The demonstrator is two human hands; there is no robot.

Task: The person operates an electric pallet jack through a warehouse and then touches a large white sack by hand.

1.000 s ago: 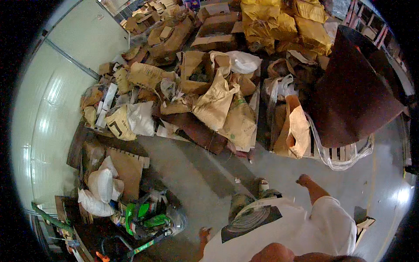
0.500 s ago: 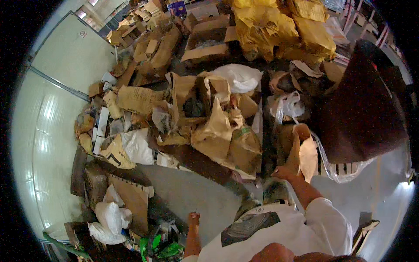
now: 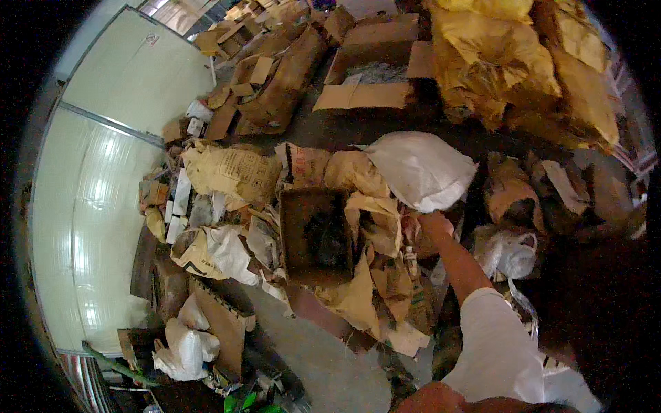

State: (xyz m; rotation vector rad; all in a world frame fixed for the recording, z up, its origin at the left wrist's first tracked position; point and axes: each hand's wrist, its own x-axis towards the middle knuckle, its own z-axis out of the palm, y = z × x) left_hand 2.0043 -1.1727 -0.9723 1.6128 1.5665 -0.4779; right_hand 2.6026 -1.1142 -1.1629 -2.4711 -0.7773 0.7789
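My right arm reaches forward, and my right hand is at the lower edge of a plump white sack. Its fingers are blurred and partly hidden among crumpled brown paper, so I cannot tell whether they grip anything. Just left of the hand, torn brown paper sacks crowd around an open cardboard box with something dark inside. A sheet of brown paper hangs down in front of that box. My left hand is out of view.
Large yellow sacks are piled at the far right. An open carton lies at the back. White bags rest beside flattened cardboard at lower left. Pale wall panels stand along the left. Clear plastic wrap lies right of my arm.
My right hand has left the curved brown paper piece at the right and moved forward and left to the white sack. My left hand has gone out of view. The view has shifted forward.
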